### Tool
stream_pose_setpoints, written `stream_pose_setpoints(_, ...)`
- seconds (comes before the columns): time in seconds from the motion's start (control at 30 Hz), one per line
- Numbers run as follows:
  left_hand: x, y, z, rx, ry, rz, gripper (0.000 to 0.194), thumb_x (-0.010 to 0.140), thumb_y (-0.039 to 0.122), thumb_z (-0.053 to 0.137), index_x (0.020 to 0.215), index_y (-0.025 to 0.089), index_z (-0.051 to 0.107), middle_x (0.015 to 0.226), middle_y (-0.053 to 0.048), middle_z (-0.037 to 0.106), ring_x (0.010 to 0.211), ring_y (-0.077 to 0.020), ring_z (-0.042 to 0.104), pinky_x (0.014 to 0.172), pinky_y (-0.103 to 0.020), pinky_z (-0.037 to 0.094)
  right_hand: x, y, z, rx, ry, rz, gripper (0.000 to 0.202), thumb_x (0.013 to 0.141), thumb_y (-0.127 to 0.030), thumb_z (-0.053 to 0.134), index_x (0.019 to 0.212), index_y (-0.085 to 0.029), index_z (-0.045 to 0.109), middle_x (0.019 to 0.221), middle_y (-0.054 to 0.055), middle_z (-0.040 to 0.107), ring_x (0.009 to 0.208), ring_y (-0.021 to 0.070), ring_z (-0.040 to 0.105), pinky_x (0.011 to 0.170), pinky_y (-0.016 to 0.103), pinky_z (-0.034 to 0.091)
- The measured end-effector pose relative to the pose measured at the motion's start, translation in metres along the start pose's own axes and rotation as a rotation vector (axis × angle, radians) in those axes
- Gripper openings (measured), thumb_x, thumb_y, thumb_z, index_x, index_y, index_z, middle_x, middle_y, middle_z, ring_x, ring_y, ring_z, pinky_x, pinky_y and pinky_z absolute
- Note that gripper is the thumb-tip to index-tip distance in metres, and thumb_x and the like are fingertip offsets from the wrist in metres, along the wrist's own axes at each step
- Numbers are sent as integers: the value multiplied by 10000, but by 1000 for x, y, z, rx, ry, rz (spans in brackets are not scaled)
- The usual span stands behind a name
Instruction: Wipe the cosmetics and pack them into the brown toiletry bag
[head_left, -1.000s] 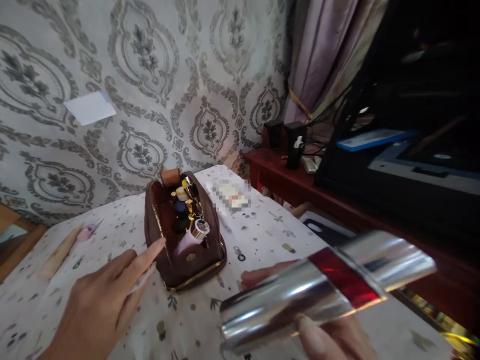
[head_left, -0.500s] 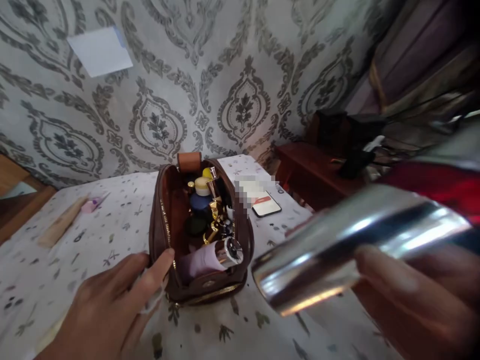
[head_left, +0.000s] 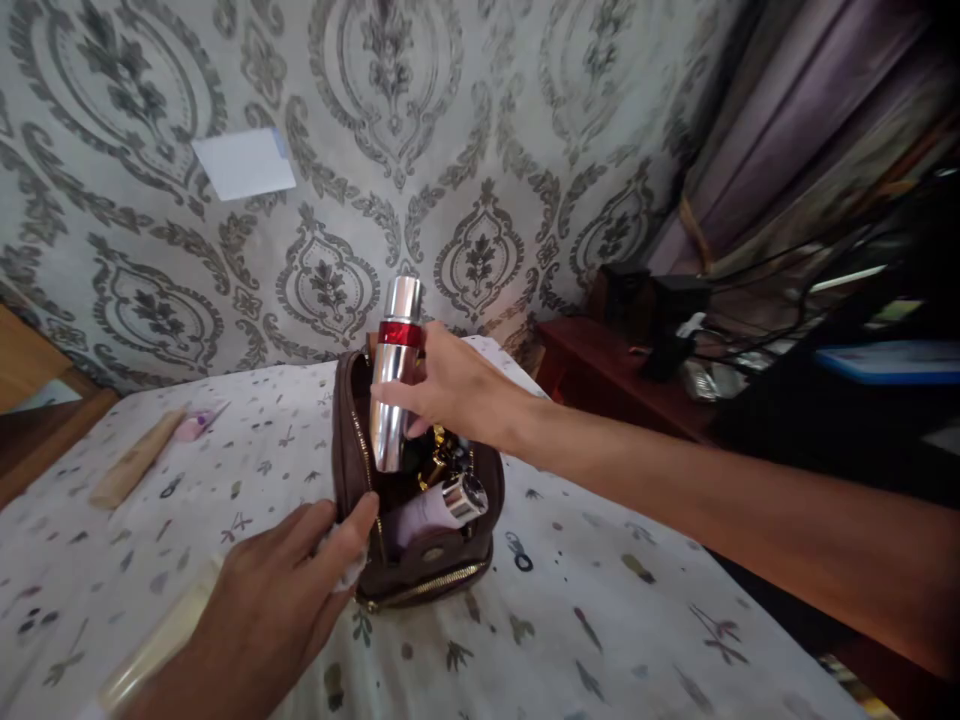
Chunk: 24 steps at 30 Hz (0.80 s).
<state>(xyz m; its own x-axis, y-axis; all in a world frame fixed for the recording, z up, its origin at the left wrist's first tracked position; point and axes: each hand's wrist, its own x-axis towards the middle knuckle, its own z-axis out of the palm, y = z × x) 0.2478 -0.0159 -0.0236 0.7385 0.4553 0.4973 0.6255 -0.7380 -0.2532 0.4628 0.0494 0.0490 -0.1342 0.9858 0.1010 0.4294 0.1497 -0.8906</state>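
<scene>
My right hand is closed around a shiny silver spray bottle with a red band, tilted slightly over the open cosmetic bag. The bottle's lower end is at the bag's opening. At the bag's near left edge, my left hand grips the zippered rim, its index finger on top. Something white and crumpled shows under its fingers; I cannot tell what it is. A pale lilac tube with a silver cap lies inside the bag, near gold-coloured items. My right hand and the bottle hide much of the other contents.
On the patterned tablecloth, a beige tube and a small pink-purple item lie at the left. A pale yellow tube is partly behind my left forearm. A reddish-brown bench with cables stands at the right.
My right hand has carried the silver bottle from the near right to above the bag, turning it nearly upright. My left hand stays at the bag's rim. The view has shifted somewhat.
</scene>
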Motion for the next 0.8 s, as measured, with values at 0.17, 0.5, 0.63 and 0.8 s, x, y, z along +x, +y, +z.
stream_pose_setpoints(0.17,-4,0,1,-6,9,-3,338,1014,219,281,1277,169,488,871,-69,700,681,-175,723,515,-255,545,14,-7,19,-218,50,133,492,734,-199,764,1124,-112,476,1027,129,675,716,203,708,480,264,599)
stream_pose_setpoints(0.5,0,-2,2,-19,34,9,330,1012,221,280,1266,173,485,928,-95,722,721,-186,735,515,-258,548,52,-18,37,-182,-88,288,152,710,-29,681,710,-139,575,591,-21,598,559,162,664,542,294,626)
stream_pose_setpoints(0.63,0,-2,5,-30,31,13,327,1005,222,302,1267,176,492,932,-86,717,740,-192,734,518,-259,546,60,-6,42,-98,-96,314,219,666,28,696,738,-142,578,544,-69,544,543,138,636,554,282,630)
stream_pose_setpoints(0.8,0,-2,5,-47,23,13,333,987,205,327,1277,166,486,941,-85,709,738,-190,726,571,-264,563,60,14,50,-42,-206,290,249,597,84,706,681,-125,600,518,-50,584,551,168,666,574,295,628)
